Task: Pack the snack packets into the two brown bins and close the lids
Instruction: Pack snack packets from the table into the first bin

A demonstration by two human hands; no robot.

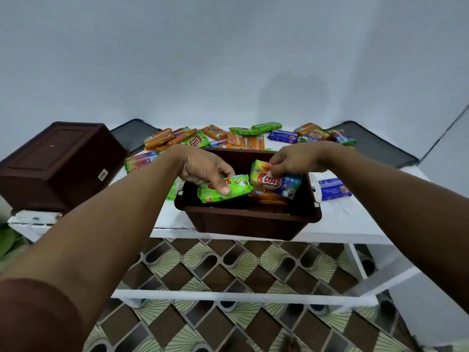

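Open brown bin (250, 222) at near table edge, packets inside. Left hand (203, 170) grips green packet (224, 190) over bin; right hand (294, 161) pinches orange-blue packet (275, 184). Loose packets (228, 138) far; second bin (58, 163) overturned left; dark lids (375, 146) far corners.

Support: white table (355, 224), paint scuffed, with a lower white rail (228, 297); it stands on a patterned tile floor (228, 270). Directly on top: open brown bin (248, 217) at front centre, its near wall at the table's front edge. Overturned brown bin (58, 161) at left end, base up, sticker on its side. Two dark lids, one back left (132, 134), one back right (375, 146). Loose snack packets (236, 138) in orange, green and blue spread along the back between the lids. Single blue packet (333, 189) just right of the open bin; multicoloured packet (140, 160) and green packet (172, 193) to its left.
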